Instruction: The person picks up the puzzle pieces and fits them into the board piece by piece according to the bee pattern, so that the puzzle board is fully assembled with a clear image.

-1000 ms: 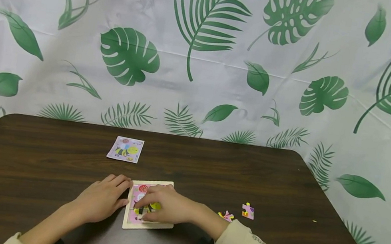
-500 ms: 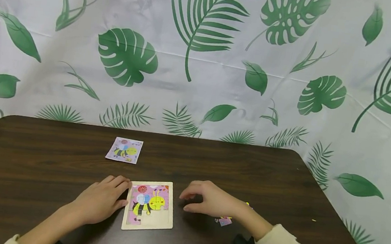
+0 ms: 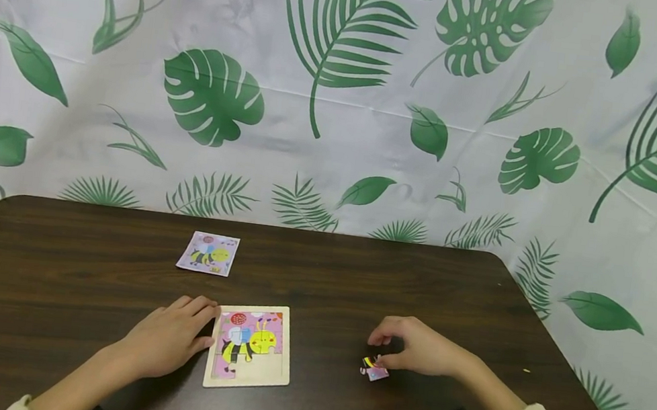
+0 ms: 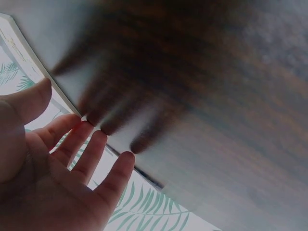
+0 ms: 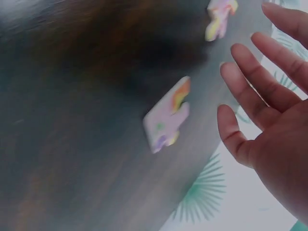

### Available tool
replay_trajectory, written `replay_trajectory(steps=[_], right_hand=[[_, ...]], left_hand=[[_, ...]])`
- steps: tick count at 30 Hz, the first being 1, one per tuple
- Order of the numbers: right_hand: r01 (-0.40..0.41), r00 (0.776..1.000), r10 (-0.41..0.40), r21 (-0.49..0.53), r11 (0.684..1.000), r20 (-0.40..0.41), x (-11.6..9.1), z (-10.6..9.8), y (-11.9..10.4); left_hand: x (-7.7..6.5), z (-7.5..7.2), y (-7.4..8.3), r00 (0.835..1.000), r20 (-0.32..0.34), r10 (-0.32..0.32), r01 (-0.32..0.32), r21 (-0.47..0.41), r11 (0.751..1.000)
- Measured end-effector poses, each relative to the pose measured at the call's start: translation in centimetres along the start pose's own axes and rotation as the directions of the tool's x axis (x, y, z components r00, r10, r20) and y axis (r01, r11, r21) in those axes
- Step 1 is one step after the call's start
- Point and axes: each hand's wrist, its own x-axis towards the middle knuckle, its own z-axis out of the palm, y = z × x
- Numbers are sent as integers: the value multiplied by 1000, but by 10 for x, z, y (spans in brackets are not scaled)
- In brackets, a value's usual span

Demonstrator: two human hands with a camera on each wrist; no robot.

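Observation:
A square wooden puzzle board (image 3: 266, 375) with a pink and yellow bee picture lies on the table; pale wood shows at its lower right. Along its left edge rest the fingers of my left hand (image 3: 170, 339), slightly bent and holding nothing. My right hand (image 3: 424, 348) hovers to the right of the board, fingers spread and loosely bent. By its thumb in the head view lies a pink, yellow and black jigsaw piece (image 3: 376, 371). The right wrist view has a pink jigsaw piece (image 5: 166, 118) and another jigsaw piece (image 5: 220, 18) on the table, apart from the fingers.
A square picture card (image 3: 208, 253) of the same bee lies behind the board. The dark wood table (image 3: 85, 258) ends at a white curtain (image 3: 334, 158) printed with green leaves. A tiny yellow speck (image 3: 526, 370) sits at the far right.
My right hand has left the board and moved right to the loose jigsaw pieces, uncovering the bee picture. My left hand stays at the board's left edge.

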Motion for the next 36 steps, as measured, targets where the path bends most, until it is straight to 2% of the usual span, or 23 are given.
replay_trajectory(steps=[5,13,20,25,36], right_hand=[[27,999,-28,-20,999,-17,-11,5,6],[-78,997,78,-13,997,-29,-17,15,8],[-9,996,1,-99,995,-85,-15,21,11],[24,994,-36,-119,993,-101,-15,22,11],[3,992,-22,-155,988,-124,-12,25,11]], left_hand=[[0,0,0,1000,7,-3,3,-4,1000],[0,0,0,1000,5,-8,8,-6,1000],[-1,0,0,1000,2,-11,11,-2,1000],[-1,-1,0,1000,8,-11,11,-2,1000],[-1,-1,0,1000,15,-10,10,-4,1000]])
